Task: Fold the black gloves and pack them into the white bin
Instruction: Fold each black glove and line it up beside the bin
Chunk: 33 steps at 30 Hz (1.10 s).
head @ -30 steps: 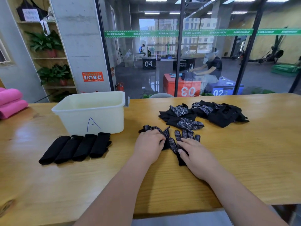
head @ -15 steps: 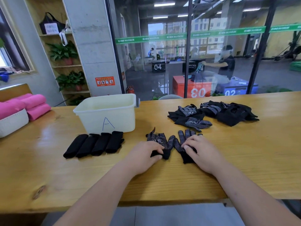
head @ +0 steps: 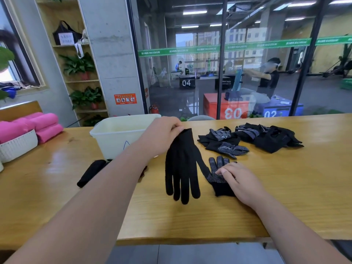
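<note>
My left hand (head: 163, 134) pinches the cuff of a black glove (head: 182, 168) and holds it up above the table, fingers hanging down. A second black glove (head: 217, 173) with white grip dots lies flat on the wooden table (head: 285, 187); my right hand (head: 238, 181) rests on it with straight fingers. The white bin (head: 118, 136), marked with a letter A, stands at the back left, partly behind my left forearm. Folded black gloves (head: 90, 172) lie in front of the bin, mostly hidden by that arm.
A pile of loose black gloves (head: 251, 138) lies at the back right of the table. Pink rolled towels (head: 34, 124) and a white woven basket (head: 18, 145) sit at the far left. A glass wall runs behind the table.
My left hand has lifted one glove off the table by its cuff. My right hand stays on the other glove. The camera has turned slightly left.
</note>
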Tool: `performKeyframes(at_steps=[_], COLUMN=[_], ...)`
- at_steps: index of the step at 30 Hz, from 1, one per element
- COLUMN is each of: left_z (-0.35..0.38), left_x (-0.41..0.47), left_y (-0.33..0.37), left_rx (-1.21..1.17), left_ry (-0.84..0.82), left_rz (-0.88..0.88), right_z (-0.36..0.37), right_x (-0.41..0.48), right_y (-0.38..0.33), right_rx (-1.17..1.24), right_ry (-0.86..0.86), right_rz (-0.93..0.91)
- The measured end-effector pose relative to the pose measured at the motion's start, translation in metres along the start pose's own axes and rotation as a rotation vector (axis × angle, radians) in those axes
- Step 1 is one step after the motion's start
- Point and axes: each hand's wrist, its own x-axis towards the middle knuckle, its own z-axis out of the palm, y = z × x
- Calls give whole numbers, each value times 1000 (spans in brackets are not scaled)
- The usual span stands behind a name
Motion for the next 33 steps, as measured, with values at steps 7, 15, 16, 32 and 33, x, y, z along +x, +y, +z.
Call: performKeyframes(at_steps=[7, 15, 16, 32, 33], left_z=[-1, 102, 111, 124, 130], left_x=[8, -73, -82, -65, -60], left_y=[12, -30, -34, -26, -26], left_rx=[148, 184, 151, 174, 179], left_ry=[227, -241, -252, -267, -299], left_rz=[111, 256, 248, -88, -96], right_z=[2, 3, 3, -2, -1], right_x=[0, 0, -1, 1, 6], right_y=[3, 5, 5, -9, -12], right_rx=[-56, -137, -135, -145, -178], right_ry=[18, 20, 19, 46, 30], right_rz=[-16, 0, -2, -7, 7])
